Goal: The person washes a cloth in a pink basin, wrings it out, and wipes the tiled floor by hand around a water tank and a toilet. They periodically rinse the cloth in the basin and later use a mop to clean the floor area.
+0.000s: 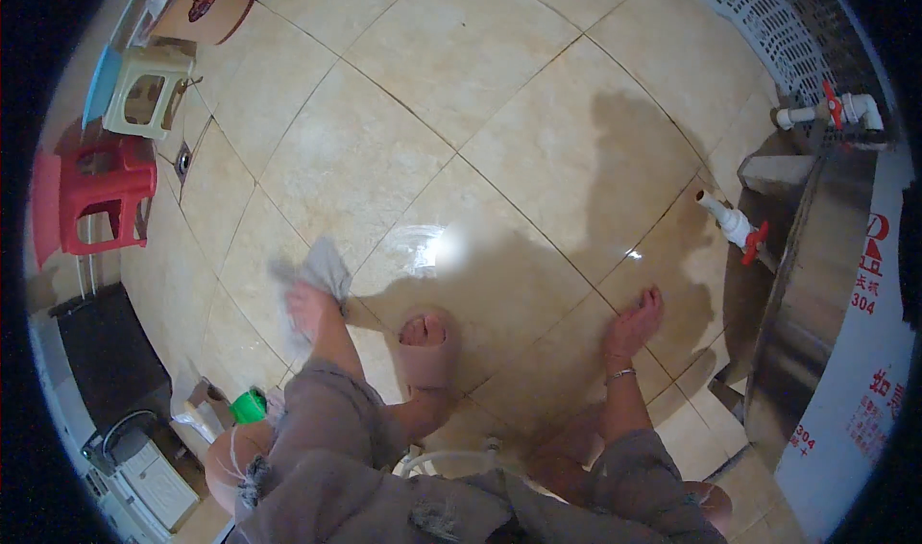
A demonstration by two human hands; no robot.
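A grey cloth (328,264) lies against the beige tiled floor (403,162) under my left hand (310,308), which grips it. The cloth's edges are blurred. Toward the right, my right hand (635,328) hangs loosely above the floor, its fingers slightly bent and nothing in them. Between my hands, a pink slipper (427,360) is on my foot. A wet, shiny patch (425,249) reflects light just ahead of the slipper.
Plastic stools in red (108,191) and cream (148,90) stand at left near a floor drain (183,162). On the right are a steel-sided fixture (814,256), pipe valves with red handles (742,234) and a grey plastic basket (771,25). A green item (248,406) lies by my left knee.
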